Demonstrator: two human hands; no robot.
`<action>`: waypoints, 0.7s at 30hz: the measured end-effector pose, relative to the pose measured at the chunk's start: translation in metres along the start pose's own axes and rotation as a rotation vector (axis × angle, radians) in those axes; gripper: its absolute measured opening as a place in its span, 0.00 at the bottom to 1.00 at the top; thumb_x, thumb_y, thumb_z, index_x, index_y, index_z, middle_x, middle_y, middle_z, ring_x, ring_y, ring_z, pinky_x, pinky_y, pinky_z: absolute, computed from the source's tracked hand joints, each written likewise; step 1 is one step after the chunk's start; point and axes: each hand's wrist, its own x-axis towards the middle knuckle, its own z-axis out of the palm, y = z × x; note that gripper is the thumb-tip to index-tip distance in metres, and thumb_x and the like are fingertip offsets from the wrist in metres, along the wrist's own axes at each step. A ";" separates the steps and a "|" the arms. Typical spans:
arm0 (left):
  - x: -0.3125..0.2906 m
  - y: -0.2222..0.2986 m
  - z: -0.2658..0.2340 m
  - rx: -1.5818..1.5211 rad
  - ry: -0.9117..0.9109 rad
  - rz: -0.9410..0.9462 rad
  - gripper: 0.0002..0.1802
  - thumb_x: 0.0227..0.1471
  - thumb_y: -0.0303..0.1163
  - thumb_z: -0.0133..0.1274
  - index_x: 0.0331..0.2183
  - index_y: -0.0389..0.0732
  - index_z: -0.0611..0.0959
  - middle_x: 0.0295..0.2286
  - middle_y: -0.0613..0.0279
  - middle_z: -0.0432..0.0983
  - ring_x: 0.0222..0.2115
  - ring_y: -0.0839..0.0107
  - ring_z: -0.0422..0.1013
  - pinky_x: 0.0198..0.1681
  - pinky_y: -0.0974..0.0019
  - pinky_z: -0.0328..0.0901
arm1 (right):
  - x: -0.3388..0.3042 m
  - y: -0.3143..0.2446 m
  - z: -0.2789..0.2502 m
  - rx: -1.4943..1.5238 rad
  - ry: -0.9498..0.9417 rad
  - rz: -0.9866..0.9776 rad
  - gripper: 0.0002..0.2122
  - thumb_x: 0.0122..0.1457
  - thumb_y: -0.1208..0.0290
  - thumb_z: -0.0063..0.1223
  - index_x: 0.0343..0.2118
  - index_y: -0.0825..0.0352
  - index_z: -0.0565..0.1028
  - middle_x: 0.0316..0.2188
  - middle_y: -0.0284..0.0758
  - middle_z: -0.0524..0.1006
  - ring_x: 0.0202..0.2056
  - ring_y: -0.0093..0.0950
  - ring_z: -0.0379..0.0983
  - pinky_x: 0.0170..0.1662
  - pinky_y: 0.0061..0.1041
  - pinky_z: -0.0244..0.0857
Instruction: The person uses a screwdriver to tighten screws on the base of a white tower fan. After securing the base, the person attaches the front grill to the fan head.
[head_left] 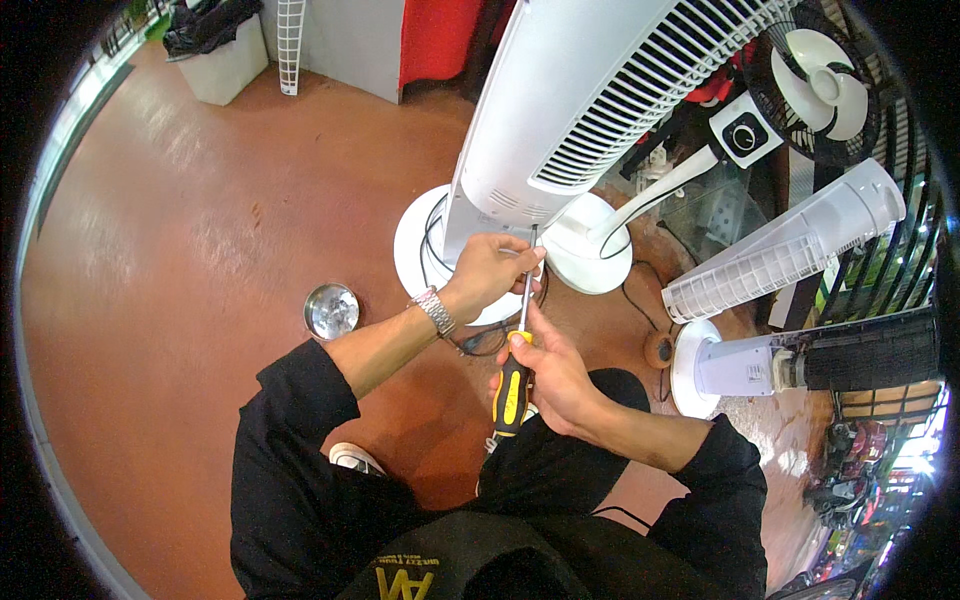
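Observation:
A white tower fan with a black-slotted grille leans up and away in front of me, its round white base on the floor. My right hand grips the yellow and black handle of a screwdriver. The metal shaft points away from me, its tip at the lower rear of the fan's body. Near that tip, my left hand is closed with thumb and fingers pinched on the shaft. Whether a screw sits under the tip is too small to tell. A metal watch is on my left wrist.
A round metal bowl with small parts stands on the floor at left. To the right are a pedestal fan, a white fan housing and another partly stripped tower fan. Cables lie around the bases. A bin stands far left.

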 end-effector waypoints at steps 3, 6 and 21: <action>-0.001 -0.006 0.001 0.028 0.006 0.008 0.17 0.52 0.36 0.57 0.33 0.28 0.78 0.27 0.56 0.77 0.25 0.71 0.76 0.27 0.72 0.73 | -0.002 0.006 -0.002 -0.012 0.020 0.017 0.29 0.65 0.73 0.36 0.65 0.50 0.41 0.30 0.35 0.67 0.25 0.28 0.72 0.29 0.29 0.72; 0.000 -0.008 0.000 -0.014 -0.003 0.010 0.17 0.53 0.35 0.56 0.34 0.29 0.78 0.27 0.56 0.76 0.25 0.71 0.76 0.27 0.71 0.73 | -0.003 0.002 -0.001 -0.019 0.036 0.021 0.29 0.65 0.73 0.36 0.65 0.49 0.41 0.30 0.35 0.67 0.25 0.27 0.71 0.29 0.29 0.72; 0.001 -0.016 0.001 -0.079 -0.028 0.006 0.17 0.52 0.35 0.57 0.36 0.29 0.77 0.27 0.56 0.76 0.25 0.71 0.76 0.28 0.72 0.73 | -0.006 0.001 -0.001 -0.021 0.048 0.048 0.30 0.65 0.73 0.37 0.65 0.49 0.38 0.30 0.34 0.68 0.25 0.26 0.71 0.29 0.28 0.72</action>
